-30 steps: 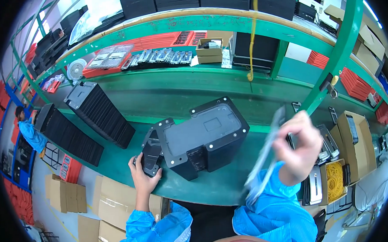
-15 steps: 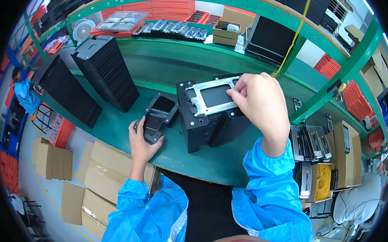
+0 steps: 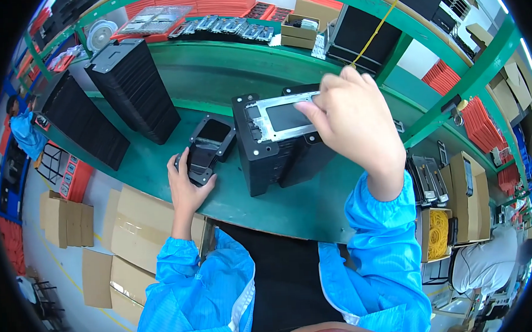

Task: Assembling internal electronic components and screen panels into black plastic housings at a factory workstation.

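My left hand (image 3: 185, 184) wraps its fingers and thumb around the near end of a black rectangular fixture (image 3: 212, 138) lying on the green bench. This fixture has a glossy dark panel in its window. To its right stands a tall stack of black trays (image 3: 257, 172). On top of the stack lies a silver metal frame (image 3: 265, 129) with a dark rectangular opening. My right hand (image 3: 359, 117) is above the frame's right end, fingers curled and thumb against its edge. What lies beneath those fingers is partly hidden.
Two more tall black tray stacks (image 3: 133, 88) (image 3: 83, 123) stand at the left of the bench. Behind, a shelf holds several metal frames (image 3: 230, 28) and a small carton (image 3: 299, 31). A yellow cord (image 3: 381, 24) hangs near my right hand. Cardboard boxes (image 3: 144, 230) sit at lower left.
The whole view has shifted slightly, so the bench things appear higher and further left. My right hand has lifted at the wrist and curled more over the frame's end. My left hand keeps its grip.
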Tool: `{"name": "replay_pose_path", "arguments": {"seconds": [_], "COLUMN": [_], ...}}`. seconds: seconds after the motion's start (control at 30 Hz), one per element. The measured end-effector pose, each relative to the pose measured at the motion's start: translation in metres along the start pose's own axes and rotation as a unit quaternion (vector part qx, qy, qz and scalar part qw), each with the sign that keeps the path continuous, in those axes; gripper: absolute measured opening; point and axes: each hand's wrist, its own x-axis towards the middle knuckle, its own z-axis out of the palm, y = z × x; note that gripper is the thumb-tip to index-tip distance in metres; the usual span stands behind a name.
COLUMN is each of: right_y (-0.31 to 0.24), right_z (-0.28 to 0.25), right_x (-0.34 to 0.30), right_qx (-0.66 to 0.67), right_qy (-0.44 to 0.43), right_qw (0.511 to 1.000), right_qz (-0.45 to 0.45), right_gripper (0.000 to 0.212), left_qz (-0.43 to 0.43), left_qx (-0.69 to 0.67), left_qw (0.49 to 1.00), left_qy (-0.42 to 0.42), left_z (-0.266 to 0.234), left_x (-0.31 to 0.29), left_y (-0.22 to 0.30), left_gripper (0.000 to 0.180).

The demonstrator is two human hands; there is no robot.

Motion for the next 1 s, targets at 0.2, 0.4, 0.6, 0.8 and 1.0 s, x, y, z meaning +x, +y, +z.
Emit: {"name": "replay_pose_path", "arguments": {"seconds": [0.2, 0.4, 0.6, 0.8, 1.0], "right_y": [-0.018, -0.034, -0.066, -0.036, -0.148], "right_z": [0.012, -0.023, -0.049, -0.058, -0.045], "right_x": [0.011, -0.014, -0.068, -0.129, -0.053], "right_qx": [0.175, 0.576, 0.791, 0.847, 0.843], "right_qy": [0.061, 0.097, 0.041, 0.048, 0.131], "right_qw": [0.979, 0.811, 0.606, 0.514, 0.508], "right_qz": [-0.086, -0.038, -0.069, -0.13, -0.121], "right_gripper": [0.025, 0.048, 0.054, 0.042, 0.032], "left_qz": [-0.009, 0.013, 0.006, 0.036, 0.064], "left_qx": [-0.029, -0.008, 0.0, -0.016, -0.029], "left_qw": [0.999, 1.0, 1.0, 0.999, 0.998], "left_qy": [-0.008, 0.008, -0.003, -0.01, 0.0], "left_z": [0.007, 0.002, 0.001, 0.009, 0.028], "left_x": [0.004, -0.009, -0.003, 0.007, 0.003], "left_y": [0.004, -0.011, -0.002, 0.001, -0.023], "left_gripper": [0.102, 0.1, 0.1, 0.097, 0.096]}}
